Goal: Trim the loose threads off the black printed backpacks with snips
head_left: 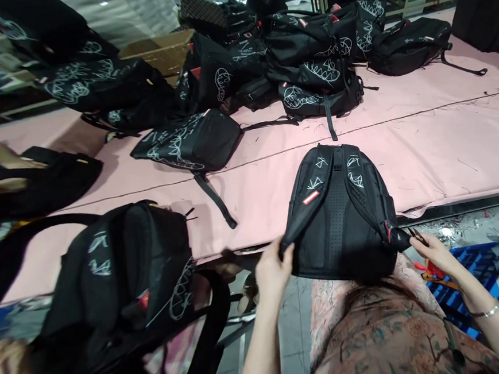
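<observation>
A black backpack (338,220) with white scribble drawings on its shoulder straps rests against the table edge and my lap, back panel facing up. My left hand (274,270) is closed on the lower end of its left strap (296,227), at the bag's side. On the other side, my right hand (434,256) is closed around small dark thread snips (417,236), their pointed blades showing. Those fingers also touch the end of the right strap (398,237), beside a small red mark. How firmly they grip that strap I cannot tell.
Black backpacks are heaped along the far side of the pink table (444,137). One lies nearer, a backpack (189,142) with its strap trailing. At left, other people's hands (9,373) handle another backpack (122,277). A blue crate (462,256) stands low at right.
</observation>
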A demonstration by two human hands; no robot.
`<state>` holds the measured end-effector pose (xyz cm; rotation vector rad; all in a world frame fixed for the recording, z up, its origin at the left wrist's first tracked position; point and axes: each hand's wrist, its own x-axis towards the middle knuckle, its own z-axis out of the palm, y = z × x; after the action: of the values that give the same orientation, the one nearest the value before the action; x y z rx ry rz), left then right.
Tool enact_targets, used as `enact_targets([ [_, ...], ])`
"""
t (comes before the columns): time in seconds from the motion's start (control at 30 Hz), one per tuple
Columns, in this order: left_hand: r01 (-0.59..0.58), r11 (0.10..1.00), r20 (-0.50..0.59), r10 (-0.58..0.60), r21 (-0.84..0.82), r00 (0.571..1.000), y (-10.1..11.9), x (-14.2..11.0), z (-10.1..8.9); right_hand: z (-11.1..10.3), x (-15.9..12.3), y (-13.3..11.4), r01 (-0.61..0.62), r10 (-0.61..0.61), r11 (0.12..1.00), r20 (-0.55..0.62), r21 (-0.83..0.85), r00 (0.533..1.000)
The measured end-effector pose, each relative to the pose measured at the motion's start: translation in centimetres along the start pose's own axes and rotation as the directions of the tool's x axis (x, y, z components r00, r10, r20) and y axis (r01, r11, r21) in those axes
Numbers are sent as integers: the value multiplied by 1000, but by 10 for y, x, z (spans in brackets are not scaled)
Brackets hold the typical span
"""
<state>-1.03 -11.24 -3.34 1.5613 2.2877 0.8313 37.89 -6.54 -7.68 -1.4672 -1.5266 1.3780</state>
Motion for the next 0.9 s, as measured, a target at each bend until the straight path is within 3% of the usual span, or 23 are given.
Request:
enact_targets([
  [0.07,111,979,-184,-142,-170,972,-14,18,-3,-5,-12,7,-45,44,999,75,3,996],
  [0.13,146,946,-284,-231,-289,931,-24,39,-7,-8,-25,10,-95,96,995,147,-14,985],
  [0.3,190,940,-308,-277,-285,910,-31,73,-2,7,-46,12,-74,87,995,224,-64,971],
  [0.4,217,948,-330,-287,-234,899,-34,73,7,25,-42,21,-24,22,998,-29,-55,999],
  [0.47,228,954,-328,-282,-193,902,-36,67,11,32,-33,26,-6,-6,999,-266,-43,964],
  [0.5,229,958,-321,-275,-173,906,-37,64,13,33,-27,28,-1,-14,999,-330,-45,944],
  [0.57,220,966,-298,-251,-132,921,-36,55,16,32,-19,26,-11,-11,997,-298,-72,954],
  [0.67,74,997,-390,-62,15,918,-20,40,24,23,-22,15,-58,58,998,19,-6,998],
  [0.73,-145,985,-470,174,97,866,4,25,33,17,-32,3,-151,118,973,189,172,975],
  [0.77,-276,957,-460,285,87,841,19,16,39,14,-38,-5,-201,140,936,221,289,965],
  [0.83,-548,836,-325,508,-37,797,54,-7,52,12,-47,-22,-254,199,819,161,515,967],
  [0.9,-696,698,-173,674,-168,718,89,-32,68,12,-50,-40,-227,253,712,58,665,966],
])
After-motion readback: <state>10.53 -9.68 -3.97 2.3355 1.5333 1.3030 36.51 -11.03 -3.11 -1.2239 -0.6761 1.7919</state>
